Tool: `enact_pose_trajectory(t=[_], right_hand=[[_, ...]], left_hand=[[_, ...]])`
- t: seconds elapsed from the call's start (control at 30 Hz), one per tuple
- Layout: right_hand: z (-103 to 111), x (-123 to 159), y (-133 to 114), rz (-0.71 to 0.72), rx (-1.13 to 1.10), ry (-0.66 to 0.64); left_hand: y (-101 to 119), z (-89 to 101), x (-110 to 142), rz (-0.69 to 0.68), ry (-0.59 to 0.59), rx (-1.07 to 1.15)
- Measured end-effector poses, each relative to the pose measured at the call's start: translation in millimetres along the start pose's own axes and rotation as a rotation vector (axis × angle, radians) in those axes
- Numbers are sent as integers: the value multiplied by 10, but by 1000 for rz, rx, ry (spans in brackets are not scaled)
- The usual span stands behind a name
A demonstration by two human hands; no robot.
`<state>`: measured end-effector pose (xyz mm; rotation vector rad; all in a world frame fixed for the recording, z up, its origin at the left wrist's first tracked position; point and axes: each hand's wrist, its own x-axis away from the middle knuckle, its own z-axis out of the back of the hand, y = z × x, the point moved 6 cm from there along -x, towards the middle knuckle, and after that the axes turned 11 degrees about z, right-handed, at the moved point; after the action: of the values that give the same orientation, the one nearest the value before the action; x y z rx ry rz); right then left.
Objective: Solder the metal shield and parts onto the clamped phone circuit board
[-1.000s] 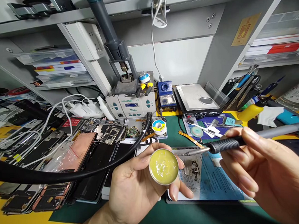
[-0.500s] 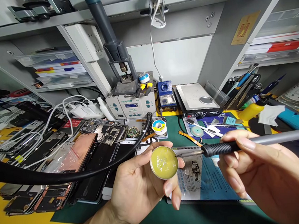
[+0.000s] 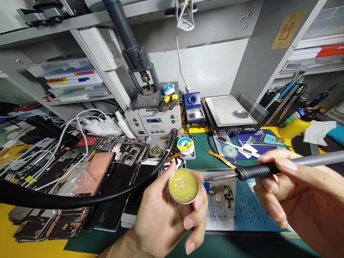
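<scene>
My left hand (image 3: 169, 215) is closed round a small round tin of yellowish flux paste (image 3: 184, 186), its open top tilted toward me. In my right hand (image 3: 283, 185) I grip a soldering iron (image 3: 256, 171) by its ribbed black sleeve. The iron's metal tip points left and ends just to the right of the tin's rim, apart from it. Under both hands lies a blue and white printed mat (image 3: 250, 210), with a small clear piece showing a blue end (image 3: 211, 188) beside the tin.
A thick black hose (image 3: 101, 202) arcs across the left over stacked phone parts (image 3: 100, 168). A hot-air station (image 3: 154, 121), solder spool (image 3: 185, 145), blue iron stand (image 3: 192, 107) and heating plate (image 3: 229, 112) stand behind. A yellow bottle (image 3: 294, 127) is at right.
The tin in my left hand has moved slightly left, away from the iron's tip, which was at its rim before. The view has shifted a little.
</scene>
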<state>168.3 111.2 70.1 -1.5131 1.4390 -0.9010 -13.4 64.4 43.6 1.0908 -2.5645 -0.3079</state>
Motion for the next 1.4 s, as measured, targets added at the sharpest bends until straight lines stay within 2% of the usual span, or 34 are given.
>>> enact_pose_trajectory(t=[0.4, 0.8, 1.13, 1.4], right_hand=[[18, -17, -6, 11, 52, 23], [57, 21, -11, 11, 31, 68], [60, 13, -50, 47, 52, 60], [171, 63, 42, -68, -5, 53]], left_hand=[[-44, -26, 28, 83, -4, 39], [-66, 35, 21, 162, -32, -65], [-43, 43, 26, 125, -57, -173], [-15, 24, 40, 78, -32, -265]])
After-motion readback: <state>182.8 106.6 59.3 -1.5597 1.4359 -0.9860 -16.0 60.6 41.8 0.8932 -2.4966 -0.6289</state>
